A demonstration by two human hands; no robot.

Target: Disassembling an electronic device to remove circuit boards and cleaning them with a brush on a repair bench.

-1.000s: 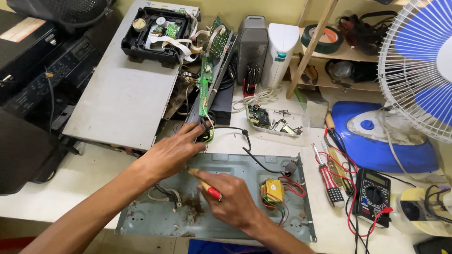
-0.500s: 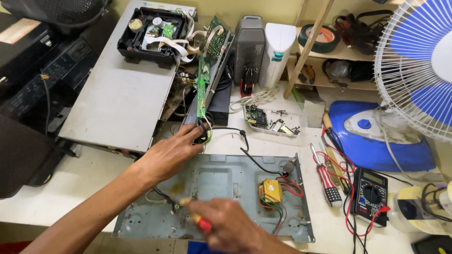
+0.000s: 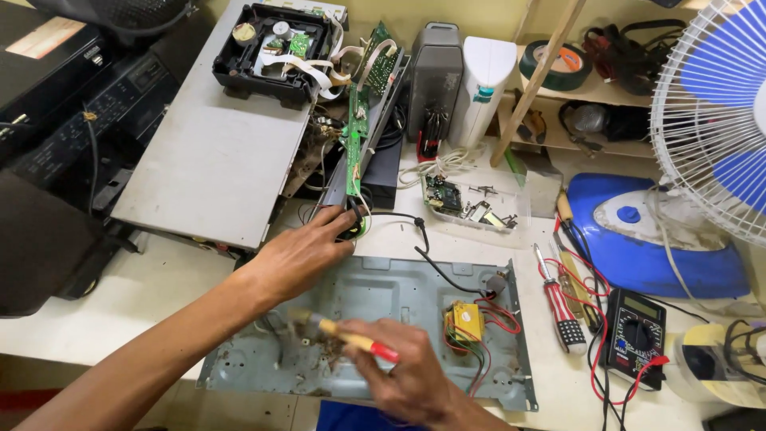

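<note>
While the right hand (image 3: 411, 379) grips a yellow-and-red brush (image 3: 351, 339) over the grey metal chassis (image 3: 383, 291), dusty debris (image 3: 331, 351) remains at its near-left; the far half looks clean. Beyond the chassis's far edge, the left hand (image 3: 299, 255) closes on a black cable (image 3: 399, 219). Since the earlier frame, the brush has shifted leftward.

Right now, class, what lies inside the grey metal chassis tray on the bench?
Inside the chassis tray: a yellow transformer with red wires, and dusty debris under the brush in the right hand. That hand covers the tray's near floor.
</note>
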